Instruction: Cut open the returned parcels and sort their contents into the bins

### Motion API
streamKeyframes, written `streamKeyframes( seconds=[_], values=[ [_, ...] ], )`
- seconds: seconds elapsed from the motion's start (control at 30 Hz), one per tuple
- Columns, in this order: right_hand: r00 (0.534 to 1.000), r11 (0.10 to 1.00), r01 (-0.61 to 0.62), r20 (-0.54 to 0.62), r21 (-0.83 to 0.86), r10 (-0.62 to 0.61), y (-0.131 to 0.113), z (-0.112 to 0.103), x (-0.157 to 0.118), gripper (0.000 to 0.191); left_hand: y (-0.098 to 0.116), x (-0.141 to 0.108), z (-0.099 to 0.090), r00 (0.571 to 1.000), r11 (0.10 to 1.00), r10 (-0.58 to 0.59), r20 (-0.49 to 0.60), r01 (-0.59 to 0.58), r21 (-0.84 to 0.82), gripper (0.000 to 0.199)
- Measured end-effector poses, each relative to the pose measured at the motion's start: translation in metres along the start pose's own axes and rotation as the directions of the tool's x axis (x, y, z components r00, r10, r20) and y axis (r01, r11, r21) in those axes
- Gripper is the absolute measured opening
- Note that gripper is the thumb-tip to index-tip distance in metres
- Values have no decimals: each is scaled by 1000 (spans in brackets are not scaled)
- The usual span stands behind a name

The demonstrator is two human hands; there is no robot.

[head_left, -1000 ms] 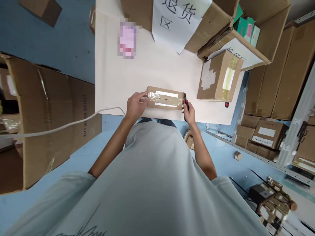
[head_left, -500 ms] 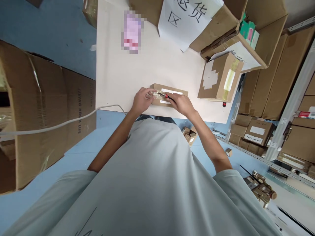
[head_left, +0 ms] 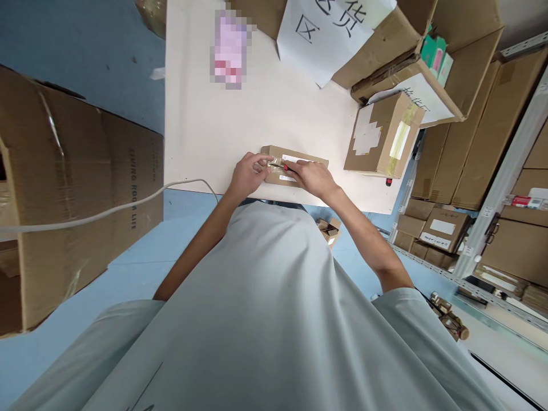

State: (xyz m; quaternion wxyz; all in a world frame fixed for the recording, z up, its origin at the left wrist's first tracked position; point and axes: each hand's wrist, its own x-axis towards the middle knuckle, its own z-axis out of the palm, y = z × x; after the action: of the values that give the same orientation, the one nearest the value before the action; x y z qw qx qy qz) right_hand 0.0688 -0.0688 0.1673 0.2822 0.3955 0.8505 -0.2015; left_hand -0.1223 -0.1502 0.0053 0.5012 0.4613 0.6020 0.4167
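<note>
Box (head_left: 278,152): brown, taped, lying near the front edge of the tabletop (head_left: 192,114), between the two grips. Left grip (head_left: 248,176): fingers half-curled at the box's left end, index finger over its top; whether clamped on it, cannot tell. Right grip (head_left: 315,179): closed round a red-and-black cutter (head_left: 286,167), blade toward the tape (head_left: 277,161); it covers part of the box's labels (head_left: 292,158). Tabletop: pale, above a blue floor (head_left: 137,251). Right: shelf (head_left: 471,245) with cartons (head_left: 443,228). On the tabletop, far side: pixelated pink item (head_left: 231,45), sign (head_left: 329,40), open carton (head_left: 477,51) with green packs (head_left: 433,54). Right, well apart from the box: labelled carton (head_left: 377,137). Left, off the tabletop: large carton (head_left: 89,177), white cable (head_left: 188,181) crossing its front.
</note>
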Motion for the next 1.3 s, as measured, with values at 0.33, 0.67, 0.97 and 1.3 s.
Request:
streamKeyframes(
  seconds=[0.33, 0.67, 0.97, 1.3],
  values=[
    [999, 988, 1, 53, -153, 7, -18, -6, 11, 49, 3, 0, -3, 999, 999, -38, 3, 38, -11, 35],
    [998, 977, -49, 28, -206, 56, 0, 5, 5, 45, 7, 0, -5, 999, 999, -47, -8, 48, 16, 35],
    [983, 969, -176, 23, -175, 183, 109, 36, -67, 45, 12, -4, 0, 991, 993, -108, -80, 112, 42, 33],
    [981, 985, -29, -183, 171, 60, 168, 103, -53, 43, 30, 2, 10, 961, 955, -177, -213, 220, 199, 31]
  ],
)
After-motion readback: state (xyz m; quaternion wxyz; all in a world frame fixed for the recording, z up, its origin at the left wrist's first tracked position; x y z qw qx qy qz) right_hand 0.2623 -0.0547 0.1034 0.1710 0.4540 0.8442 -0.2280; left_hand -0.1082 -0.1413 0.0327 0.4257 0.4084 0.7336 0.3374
